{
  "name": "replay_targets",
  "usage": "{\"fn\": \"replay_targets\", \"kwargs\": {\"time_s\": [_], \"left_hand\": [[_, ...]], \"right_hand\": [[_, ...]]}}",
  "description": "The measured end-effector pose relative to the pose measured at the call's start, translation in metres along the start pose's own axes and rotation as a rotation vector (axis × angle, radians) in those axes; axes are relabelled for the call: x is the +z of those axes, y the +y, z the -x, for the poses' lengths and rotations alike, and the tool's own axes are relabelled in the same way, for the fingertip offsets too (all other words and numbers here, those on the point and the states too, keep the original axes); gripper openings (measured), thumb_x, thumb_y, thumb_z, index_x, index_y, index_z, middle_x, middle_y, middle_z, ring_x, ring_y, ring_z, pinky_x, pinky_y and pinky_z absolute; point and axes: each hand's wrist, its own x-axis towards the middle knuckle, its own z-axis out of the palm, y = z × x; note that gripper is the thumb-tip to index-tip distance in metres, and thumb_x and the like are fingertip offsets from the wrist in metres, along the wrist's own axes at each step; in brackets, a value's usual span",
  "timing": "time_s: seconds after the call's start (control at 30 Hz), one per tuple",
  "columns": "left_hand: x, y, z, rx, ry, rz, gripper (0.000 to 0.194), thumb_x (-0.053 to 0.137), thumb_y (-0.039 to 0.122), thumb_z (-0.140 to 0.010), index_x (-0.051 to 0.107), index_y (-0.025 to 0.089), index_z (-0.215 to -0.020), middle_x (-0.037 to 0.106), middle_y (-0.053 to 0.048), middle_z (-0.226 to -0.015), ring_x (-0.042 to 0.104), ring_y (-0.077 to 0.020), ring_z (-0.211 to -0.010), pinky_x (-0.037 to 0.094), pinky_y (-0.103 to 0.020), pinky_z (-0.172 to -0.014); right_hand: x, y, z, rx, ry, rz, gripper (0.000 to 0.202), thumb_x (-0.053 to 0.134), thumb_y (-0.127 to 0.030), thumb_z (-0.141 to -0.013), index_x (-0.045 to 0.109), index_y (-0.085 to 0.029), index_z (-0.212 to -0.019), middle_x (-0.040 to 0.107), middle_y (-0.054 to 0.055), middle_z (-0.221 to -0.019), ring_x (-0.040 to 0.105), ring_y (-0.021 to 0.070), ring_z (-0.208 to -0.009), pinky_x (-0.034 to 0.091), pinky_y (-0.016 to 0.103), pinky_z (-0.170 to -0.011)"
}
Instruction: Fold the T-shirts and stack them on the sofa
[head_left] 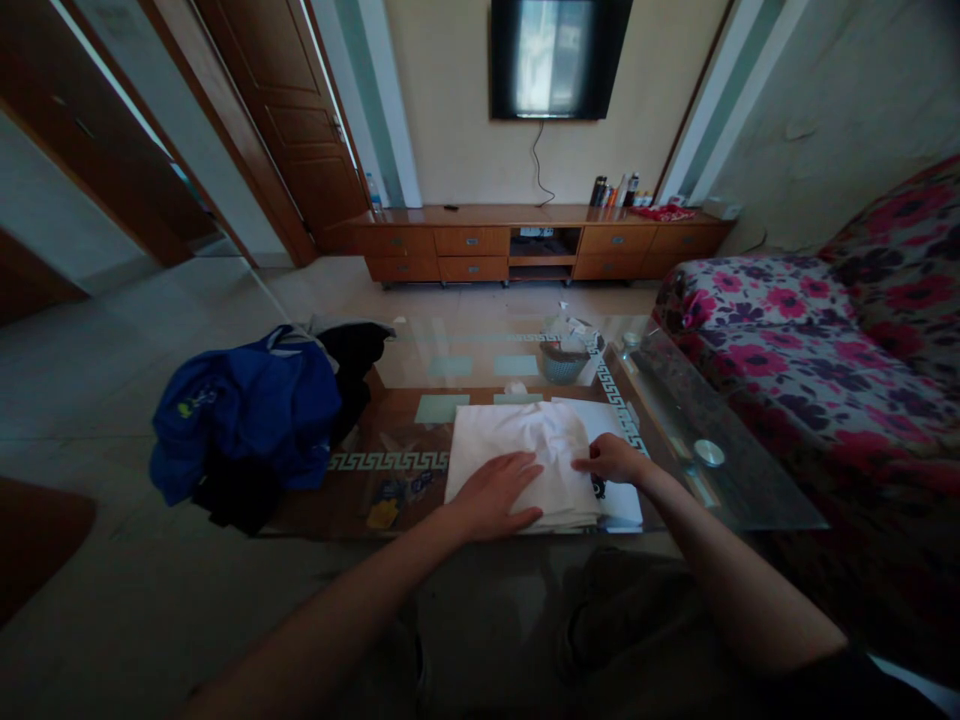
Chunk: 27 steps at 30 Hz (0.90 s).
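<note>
A folded white cloth (487, 430), slightly wrinkled on top, lies on the glass coffee table (765, 505) near its front edge. My left hand (499, 495) rests flat on it with the fingers spread. At the cloth's right edge, my right hand (611, 460) has its thumb and fingers closed in a pinch on the fabric. Partly under the cloth and to its right is another flat white item (622, 505); a small black mark shows by the edge.
Blue clothing (255, 400) and black clothing (356, 360) are heaped at the table's left end. A basket (562, 365) with white items stands toward the back. Right of the table is a floral sofa (802, 340); a low wooden cabinet (472, 240) lines the far wall beneath a television (559, 60).
</note>
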Motion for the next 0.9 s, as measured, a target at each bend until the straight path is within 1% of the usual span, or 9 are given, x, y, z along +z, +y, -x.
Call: {"fn": "replay_targets", "kwargs": {"time_s": [0.1, 0.27, 0.4, 0.47, 0.57, 0.63, 0.73, 0.83, 0.9], "left_hand": [[0.012, 0.010, 0.000, 0.008, -0.067, -0.016, 0.079, 0.057, 0.064, -0.091, 0.035, 0.025, -0.156, 0.035, -0.012, -0.164, 0.034, -0.0319, -0.149, 0.030, -0.049, -0.121], [0.020, 0.011, 0.000, 0.004, -0.079, -0.044, 0.079, 0.051, 0.065, -0.094, 0.032, 0.025, -0.158, 0.031, -0.012, -0.166, 0.030, -0.0320, -0.151, 0.026, -0.050, -0.122], [0.020, 0.013, 0.001, 0.017, -0.065, -0.062, 0.075, 0.047, 0.065, -0.096, 0.033, 0.025, -0.158, 0.033, -0.012, -0.165, 0.030, -0.0311, -0.151, 0.024, -0.048, -0.122], [0.021, 0.014, 0.001, 0.015, -0.057, -0.071, 0.074, 0.046, 0.064, -0.096, 0.032, 0.026, -0.158, 0.033, -0.011, -0.165, 0.029, -0.0303, -0.152, 0.023, -0.048, -0.122], [0.022, 0.014, 0.002, 0.009, -0.062, -0.084, 0.073, 0.044, 0.064, -0.098, 0.031, 0.027, -0.159, 0.032, -0.011, -0.166, 0.028, -0.0290, -0.152, 0.022, -0.047, -0.123], [0.023, 0.013, 0.002, 0.013, -0.072, -0.094, 0.072, 0.042, 0.063, -0.099, 0.029, 0.027, -0.160, 0.030, -0.010, -0.167, 0.027, -0.0284, -0.153, 0.022, -0.046, -0.123], [0.023, 0.013, 0.003, 0.014, -0.073, -0.110, 0.070, 0.040, 0.063, -0.100, 0.028, 0.029, -0.160, 0.029, -0.009, -0.167, 0.027, -0.0282, -0.153, 0.022, -0.046, -0.123], [0.021, 0.014, 0.004, 0.012, -0.078, -0.115, 0.068, 0.038, 0.062, -0.101, 0.029, 0.030, -0.160, 0.030, -0.009, -0.167, 0.028, -0.0285, -0.153, 0.023, -0.047, -0.122], [0.018, 0.016, 0.005, 0.024, -0.075, -0.114, 0.064, 0.038, 0.059, -0.102, 0.031, 0.032, -0.159, 0.031, -0.008, -0.166, 0.029, -0.0286, -0.152, 0.024, -0.048, -0.122]], "right_hand": [[-0.001, 0.007, 0.002, -0.018, -0.019, -0.050, 0.040, 0.067, -0.044, -0.089, 0.071, -0.013, -0.064, 0.073, 0.009, -0.066, 0.062, 0.0139, -0.058, 0.040, 0.022, -0.055], [-0.002, 0.016, 0.006, 0.078, -0.097, -0.152, 0.035, 0.064, -0.035, -0.092, 0.067, -0.012, -0.066, 0.072, 0.009, -0.064, 0.055, 0.0101, -0.051, 0.036, 0.020, -0.049], [-0.001, 0.015, 0.011, 0.096, -0.117, -0.199, 0.033, 0.058, -0.035, -0.096, 0.066, -0.012, -0.072, 0.073, 0.009, -0.066, 0.049, 0.0076, -0.044, 0.031, 0.020, -0.043], [0.000, 0.015, 0.012, 0.108, -0.129, -0.214, 0.035, 0.062, -0.041, -0.093, 0.066, -0.012, -0.074, 0.072, 0.008, -0.064, 0.048, 0.0077, -0.042, 0.031, 0.020, -0.041], [0.001, 0.016, 0.013, 0.110, -0.168, -0.214, 0.043, 0.076, -0.052, -0.080, 0.067, -0.012, -0.066, 0.068, 0.007, -0.058, 0.047, 0.0083, -0.042, 0.030, 0.021, -0.039], [0.001, 0.017, 0.015, 0.086, -0.171, -0.225, 0.045, 0.081, -0.052, -0.074, 0.065, -0.013, -0.060, 0.065, 0.006, -0.054, 0.046, 0.0079, -0.042, 0.030, 0.021, -0.040], [0.000, 0.021, 0.017, 0.062, -0.178, -0.280, 0.042, 0.079, -0.048, -0.076, 0.062, -0.014, -0.057, 0.065, 0.004, -0.052, 0.044, 0.0068, -0.041, 0.030, 0.020, -0.040], [0.000, 0.024, 0.017, 0.098, -0.260, -0.347, 0.036, 0.076, -0.041, -0.077, 0.061, -0.014, -0.059, 0.066, 0.005, -0.055, 0.042, 0.0059, -0.039, 0.029, 0.020, -0.039], [0.001, 0.026, 0.017, 0.112, -0.288, -0.370, 0.035, 0.077, -0.040, -0.077, 0.060, -0.015, -0.061, 0.067, 0.005, -0.056, 0.043, 0.0058, -0.039, 0.029, 0.019, -0.039]]}}
